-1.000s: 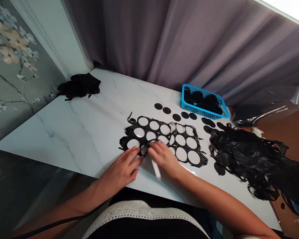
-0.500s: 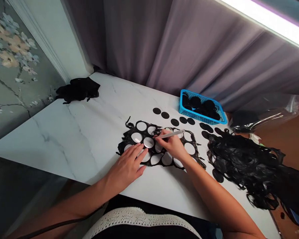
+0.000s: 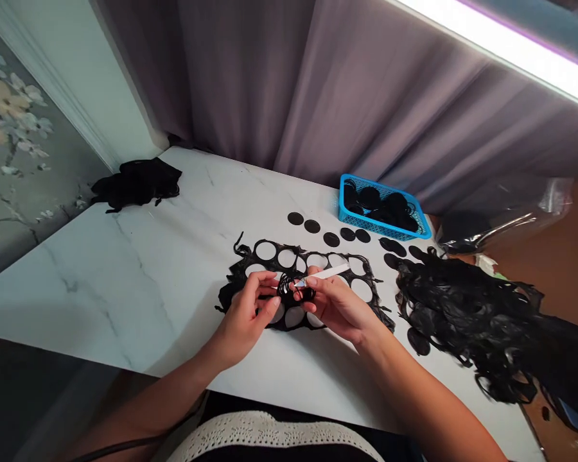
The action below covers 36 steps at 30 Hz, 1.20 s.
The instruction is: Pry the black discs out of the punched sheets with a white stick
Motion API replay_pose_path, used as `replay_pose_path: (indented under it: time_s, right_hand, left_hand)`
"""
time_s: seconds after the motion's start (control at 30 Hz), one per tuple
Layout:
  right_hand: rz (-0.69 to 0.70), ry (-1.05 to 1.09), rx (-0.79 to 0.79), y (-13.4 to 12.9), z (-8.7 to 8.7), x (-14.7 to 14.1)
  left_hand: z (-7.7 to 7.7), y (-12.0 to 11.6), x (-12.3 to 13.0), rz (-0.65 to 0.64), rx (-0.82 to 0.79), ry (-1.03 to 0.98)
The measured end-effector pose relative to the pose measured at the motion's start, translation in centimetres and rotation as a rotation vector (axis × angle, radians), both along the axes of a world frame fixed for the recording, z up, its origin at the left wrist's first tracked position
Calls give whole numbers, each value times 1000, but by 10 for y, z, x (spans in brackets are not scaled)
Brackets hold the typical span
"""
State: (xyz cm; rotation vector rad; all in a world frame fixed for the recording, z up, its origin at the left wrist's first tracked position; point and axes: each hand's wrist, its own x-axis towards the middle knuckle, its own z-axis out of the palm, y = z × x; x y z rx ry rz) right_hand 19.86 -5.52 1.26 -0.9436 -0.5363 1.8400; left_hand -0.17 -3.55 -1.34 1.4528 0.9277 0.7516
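Note:
Over the table my left hand [image 3: 250, 314] is closed, thumb and fingers pinching a bunch of thin black rings [image 3: 285, 284]. My right hand [image 3: 340, 301] grips a slim white pen-shaped tool [image 3: 330, 271]; its front end is near the rings, and the kind of tip is too small to tell. Some right-hand fingers touch the loops as well. Beneath both hands lies a black mesh-like sheet [image 3: 301, 249] with rows of round holes, the white tabletop showing through them. My hands cover part of its middle.
Several black discs [image 3: 312, 226] lie loose behind the sheet. A blue plastic basket [image 3: 384, 230] with more black round pieces stands against the grey curtain. A tangled black heap [image 3: 467, 314] covers the right side of the white table [image 3: 139, 269]. Black cloth [image 3: 142, 183] lies at the far left corner.
My left hand has lifted off the sheet and come to my right hand, pinching the black rings. The right hand and its tool have moved slightly nearer me. The view has shifted a little.

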Motion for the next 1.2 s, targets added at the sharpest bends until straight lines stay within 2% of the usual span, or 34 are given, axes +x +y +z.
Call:
replay_pose_path:
  time_s: [0.13, 0.27, 0.37, 0.5, 0.57, 0.67, 0.77, 0.87, 1.07, 1.2]
  right_hand:
    - [-36, 55, -36, -2, -1, 3]
    - [-76, 93, -85, -3, -8, 6]
    - [-78, 138, -108, -5, -9, 6]
    - [-25, 174, -78, -8, -5, 5]
    - [14, 162, -63, -10, -4, 4]
    - [46, 150, -42, -11, -4, 4]
    - [43, 156, -32, -9, -6, 5]
    - [29, 155, -54, -7, -8, 7]
    - [-30, 156, -76, -7, -12, 7]
    - [-109, 120, -50, -6, -13, 9]
  left_hand:
    - [7, 4, 5, -81, -246, -180]
    - [15, 5, 6, -99, -260, -204]
    - [17, 7, 6, -89, -119, -105]
    - [20, 12, 6, -18, 239, 125]
    - [24, 15, 6, -32, 370, 180]
    - [31, 18, 8, -73, 447, 221]
    - [32, 20, 9, -73, 420, 232]
    - [31, 21, 8, -46, 292, 99]
    - [37, 17, 6, -15, -345, -331]
    - [41, 12, 3, 41, -573, -507]
